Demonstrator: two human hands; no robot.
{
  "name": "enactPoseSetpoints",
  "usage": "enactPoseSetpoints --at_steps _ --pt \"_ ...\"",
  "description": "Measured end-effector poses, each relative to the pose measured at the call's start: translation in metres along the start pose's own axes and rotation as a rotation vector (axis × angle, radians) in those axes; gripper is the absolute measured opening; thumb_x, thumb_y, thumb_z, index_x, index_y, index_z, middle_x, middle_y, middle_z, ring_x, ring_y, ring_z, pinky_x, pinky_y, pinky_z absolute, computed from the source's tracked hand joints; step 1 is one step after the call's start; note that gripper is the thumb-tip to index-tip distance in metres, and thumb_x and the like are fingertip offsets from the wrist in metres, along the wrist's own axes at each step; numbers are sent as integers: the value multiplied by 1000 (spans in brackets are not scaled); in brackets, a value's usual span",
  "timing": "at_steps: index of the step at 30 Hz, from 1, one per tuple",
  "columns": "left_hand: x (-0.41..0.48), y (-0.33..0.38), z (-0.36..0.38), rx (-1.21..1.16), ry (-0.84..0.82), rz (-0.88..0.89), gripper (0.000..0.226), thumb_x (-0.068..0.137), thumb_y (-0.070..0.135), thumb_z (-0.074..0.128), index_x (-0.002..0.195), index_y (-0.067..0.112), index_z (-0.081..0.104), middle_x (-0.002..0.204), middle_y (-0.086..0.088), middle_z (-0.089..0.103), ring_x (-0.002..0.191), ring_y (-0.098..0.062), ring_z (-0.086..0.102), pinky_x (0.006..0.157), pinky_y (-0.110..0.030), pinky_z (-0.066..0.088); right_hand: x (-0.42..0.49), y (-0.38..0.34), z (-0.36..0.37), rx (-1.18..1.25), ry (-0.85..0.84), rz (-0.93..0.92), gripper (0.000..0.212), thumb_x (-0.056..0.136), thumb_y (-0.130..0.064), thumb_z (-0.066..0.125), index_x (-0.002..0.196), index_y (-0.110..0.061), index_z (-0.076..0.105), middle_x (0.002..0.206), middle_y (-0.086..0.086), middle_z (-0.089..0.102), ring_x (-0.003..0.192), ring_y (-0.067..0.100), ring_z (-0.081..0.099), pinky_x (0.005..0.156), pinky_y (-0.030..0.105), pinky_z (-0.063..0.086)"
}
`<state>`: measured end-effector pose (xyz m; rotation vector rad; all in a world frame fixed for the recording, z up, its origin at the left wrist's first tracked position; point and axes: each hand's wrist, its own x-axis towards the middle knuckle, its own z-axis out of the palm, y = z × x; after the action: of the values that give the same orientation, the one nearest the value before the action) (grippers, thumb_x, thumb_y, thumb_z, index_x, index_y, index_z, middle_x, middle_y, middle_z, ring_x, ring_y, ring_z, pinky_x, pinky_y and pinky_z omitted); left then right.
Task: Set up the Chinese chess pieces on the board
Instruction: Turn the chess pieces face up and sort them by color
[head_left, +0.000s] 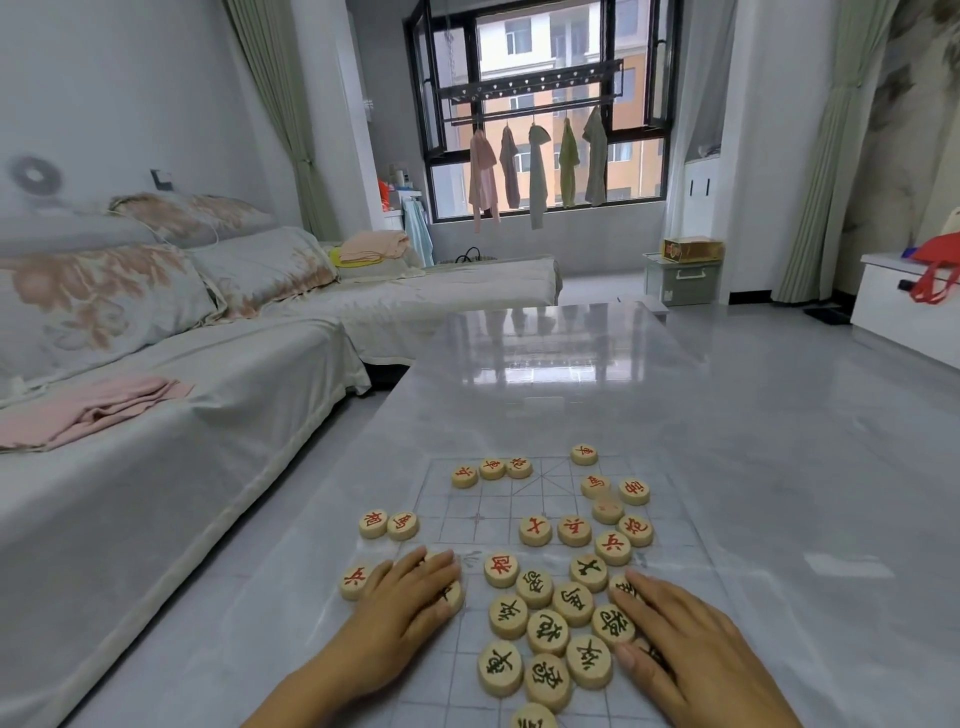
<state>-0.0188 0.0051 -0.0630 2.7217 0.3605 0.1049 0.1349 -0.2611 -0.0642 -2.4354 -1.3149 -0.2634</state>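
A clear plastic chess board with faint grid lines lies on the glossy grey table. Round wooden pieces are scattered over it. Red-lettered pieces lie mostly at the far half, and two red ones sit off the board's left edge. Black-lettered pieces cluster between my hands. My left hand lies flat with straight fingers over some pieces at the left. My right hand rests flat on pieces at the right. Pieces under both palms are partly hidden.
A sofa with cushions and a pink cloth runs along the left of the table. The table's far half reflects the window. A white cabinet with a red bag stands at the right.
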Motion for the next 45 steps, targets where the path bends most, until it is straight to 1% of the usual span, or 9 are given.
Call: enactPoseSetpoints --at_steps 2,5,7,11,17,20,22,24,45 --pt "-12 9 3 0 -44 7 80 53 91 -7 124 60 15 143 35 2 141 3 -7 111 -20 -8 -2 2 2 34 -35 -2 86 62 -81 -14 135 -51 20 141 -30 3 129 -10 12 104 19 18" --pt "-24 29 5 43 -139 32 74 55 93 0 123 65 5 143 38 -10 140 4 -13 109 -19 -15 0 -6 -6 12 -121 49 81 75 -79 -6 129 -45 43 142 -23 30 127 -5 35 94 21 28" --pt "-27 34 19 286 -40 97 81 60 93 9 133 59 1 147 33 -13 143 -1 -5 109 -26 -12 -1 -6 -5 -29 -84 28 88 66 -83 -10 136 -45 27 145 -26 12 134 -6 12 102 19 18" --pt "-15 60 50 506 -72 46 94 65 90 8 143 40 18 157 4 -3 145 -21 -5 103 -47 3 -1 -10 -12 -56 -359 140 67 80 -77 15 115 -41 59 122 -17 62 116 2 39 89 13 39" --pt "16 74 52 455 -113 81 88 67 88 6 143 43 8 156 6 -10 145 -27 -9 100 -53 2 -2 -8 12 -98 -289 201 76 77 -79 19 143 -42 7 121 -6 65 114 14 43 87 27 30" --pt "30 78 44 317 -31 153 81 63 91 12 135 58 -5 148 24 -23 143 -18 -15 104 -56 -20 12 -7 1 -121 -339 231 74 75 -83 14 139 -48 3 138 -2 49 124 20 49 98 32 33" --pt "40 78 37 195 -148 136 88 58 92 22 134 59 -8 149 26 -20 138 -14 -29 101 -60 -29 29 2 2 -112 -317 150 80 62 -89 -1 134 -56 -7 151 -6 -1 142 14 13 114 41 19" --pt "56 75 30 173 -164 88 89 59 88 26 136 57 -6 153 22 -15 139 -14 -29 102 -63 -27 43 9 6 -62 -324 117 97 45 -89 -12 136 -56 -9 151 -11 -22 143 14 -14 117 41 0" --pt "66 68 26 184 -178 101 105 44 96 8 139 53 -5 155 19 -12 141 -15 -23 102 -64 -25 57 1 10 -26 -374 181 110 34 -90 -20 137 -55 -7 156 -8 -16 144 16 -14 117 41 -3"
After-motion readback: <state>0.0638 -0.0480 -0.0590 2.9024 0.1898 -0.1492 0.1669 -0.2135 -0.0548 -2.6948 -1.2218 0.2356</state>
